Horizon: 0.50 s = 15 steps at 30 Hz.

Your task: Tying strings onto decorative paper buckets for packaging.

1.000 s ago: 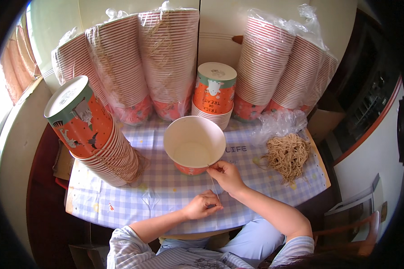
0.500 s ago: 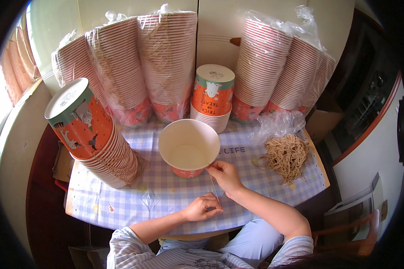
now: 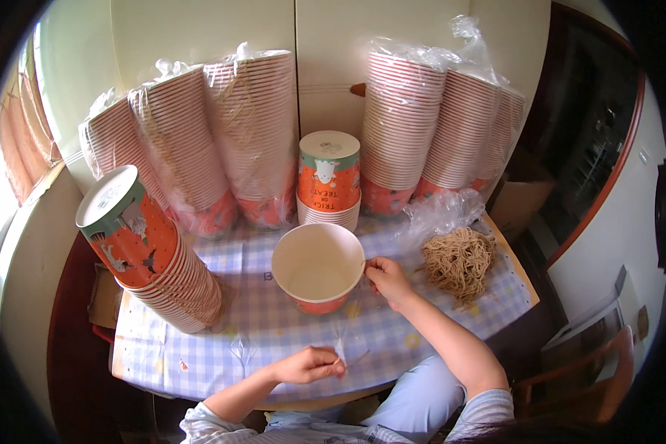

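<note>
An open paper bucket, cream inside with an orange-red printed outside, stands upright in the middle of the table. At its right side, my right hand is closed, fingertips pinched against the wall just under the rim. Whether a bit of string lies between those fingertips is hidden. Closer to the table's front edge, my left hand is closed around a thin string, and a short end sticks out to the right. A loose heap of tan strings lies to the right of my right hand.
A leaning stack of nested buckets stands at left, and a shorter upturned stack behind the open bucket. Tall plastic-wrapped stacks line the back. Crumpled clear plastic lies behind the strings. A checked cloth covers the table.
The view has tilted, so everything sits lower. The thin string stretched between my hands no longer shows taut; its end sticks out from my left hand. My right hand has shifted along the bucket's right side.
</note>
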{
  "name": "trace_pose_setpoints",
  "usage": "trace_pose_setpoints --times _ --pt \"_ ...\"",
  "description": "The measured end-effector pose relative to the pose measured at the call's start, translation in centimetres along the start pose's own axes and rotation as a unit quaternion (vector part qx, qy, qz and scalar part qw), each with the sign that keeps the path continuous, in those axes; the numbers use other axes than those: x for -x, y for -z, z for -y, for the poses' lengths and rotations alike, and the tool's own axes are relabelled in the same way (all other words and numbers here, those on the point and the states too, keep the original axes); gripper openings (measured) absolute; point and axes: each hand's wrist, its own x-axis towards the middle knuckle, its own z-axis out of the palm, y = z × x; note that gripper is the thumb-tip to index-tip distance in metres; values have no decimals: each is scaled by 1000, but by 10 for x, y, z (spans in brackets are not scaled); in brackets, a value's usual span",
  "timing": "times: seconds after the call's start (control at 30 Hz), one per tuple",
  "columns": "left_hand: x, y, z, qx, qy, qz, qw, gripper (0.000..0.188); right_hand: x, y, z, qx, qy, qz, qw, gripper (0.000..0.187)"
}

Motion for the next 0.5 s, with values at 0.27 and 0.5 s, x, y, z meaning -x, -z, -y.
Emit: trace_pose_setpoints --times 0.27,0.5 --pt "49 35 -86 -286 -13 -68 956 9 -9 16 -6 157 114 -17 981 14" --pt "85 66 -147 -559 16 -226 798 7 -6 22 4 312 201 -58 927 16"
